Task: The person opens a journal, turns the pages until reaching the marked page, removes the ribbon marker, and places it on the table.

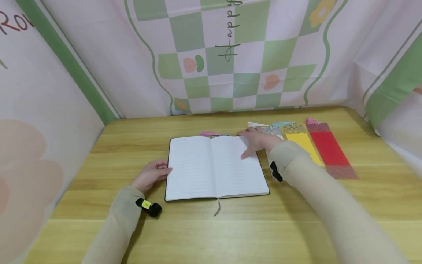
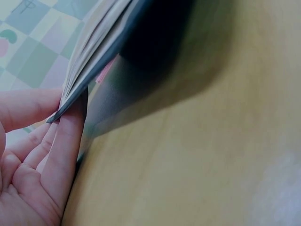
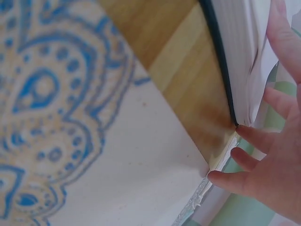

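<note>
An open notebook point(image 1: 191, 165) with blank ruled pages and a dark cover lies before me, a thin grey ribbon point(image 1: 217, 208) trailing from its lower edge. My left hand point(image 1: 153, 174) pinches its left edge, thumb on top and fingers beneath the cover. In the left wrist view, that edge of the notebook point(image 2: 101, 56) is raised above the table. My right hand point(image 1: 257, 141) spreads over the upper right corner, its thumb on the page. Seen from the right wrist, its fingertips touch the page edge and cover corner of the notebook point(image 3: 240, 56).
Right of the notebook lie tasselled bookmarks: a yellow one point(image 1: 301, 145), a red one point(image 1: 331, 150) and a white one with a blue pattern point(image 3: 61, 94), partly hidden by my right arm. A pink tassel point(image 1: 208, 134) shows past the notebook's top edge. A patterned curtain point(image 1: 217, 88) hangs behind the table.
</note>
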`<state>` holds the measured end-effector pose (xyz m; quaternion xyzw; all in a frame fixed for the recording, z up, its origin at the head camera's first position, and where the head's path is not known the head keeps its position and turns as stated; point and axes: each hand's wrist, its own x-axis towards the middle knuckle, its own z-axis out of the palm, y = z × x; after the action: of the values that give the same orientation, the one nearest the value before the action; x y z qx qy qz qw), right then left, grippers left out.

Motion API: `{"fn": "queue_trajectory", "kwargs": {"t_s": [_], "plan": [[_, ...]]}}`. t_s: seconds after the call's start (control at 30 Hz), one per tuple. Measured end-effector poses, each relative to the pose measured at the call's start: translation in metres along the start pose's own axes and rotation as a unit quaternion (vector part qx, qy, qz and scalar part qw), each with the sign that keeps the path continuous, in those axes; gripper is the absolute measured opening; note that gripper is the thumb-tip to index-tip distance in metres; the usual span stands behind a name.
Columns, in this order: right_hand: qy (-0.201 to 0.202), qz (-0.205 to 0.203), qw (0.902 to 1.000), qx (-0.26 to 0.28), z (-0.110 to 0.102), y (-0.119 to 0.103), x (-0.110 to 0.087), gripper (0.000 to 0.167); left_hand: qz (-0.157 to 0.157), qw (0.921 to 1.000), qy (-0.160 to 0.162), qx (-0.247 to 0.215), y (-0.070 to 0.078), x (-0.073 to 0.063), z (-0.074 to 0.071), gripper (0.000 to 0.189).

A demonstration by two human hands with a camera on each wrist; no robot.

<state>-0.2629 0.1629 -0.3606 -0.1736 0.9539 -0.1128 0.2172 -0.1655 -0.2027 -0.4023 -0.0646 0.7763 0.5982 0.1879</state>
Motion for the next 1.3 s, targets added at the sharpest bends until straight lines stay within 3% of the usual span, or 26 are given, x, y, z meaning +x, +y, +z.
{"fn": "queue_trajectory", "kwargs": {"t_s": [0.2, 0.53, 0.8, 1.1, 1.3], "plan": [[0.020, -0.009, 0.9997, 0.004, 0.002, -0.001, -0.004, 0.095, -0.003, 1.0000, 0.001, 0.008, 0.000, -0.001, 0.000, 0.040], [0.103, -0.066, 0.9899, -0.071, 0.007, -0.007, -0.016, 0.086, -0.005, 0.9998, 0.003, 0.017, -0.001, -0.001, 0.000, 0.042], [0.108, -0.107, 0.9884, 0.001, 0.013, -0.012, -0.026, 0.072, -0.010, 0.9998, 0.000, 0.015, -0.001, -0.002, 0.000, 0.040], [0.139, -0.159, 0.9773, -0.005, 0.014, -0.021, -0.046, 0.060, -0.006, 0.9999, -0.002, 0.008, 0.001, -0.002, 0.001, 0.042], [0.151, -0.184, 0.9680, 0.081, 0.010, -0.031, -0.056, 0.052, -0.015, 0.9999, 0.000, 0.008, 0.002, -0.002, 0.003, 0.047]]}}
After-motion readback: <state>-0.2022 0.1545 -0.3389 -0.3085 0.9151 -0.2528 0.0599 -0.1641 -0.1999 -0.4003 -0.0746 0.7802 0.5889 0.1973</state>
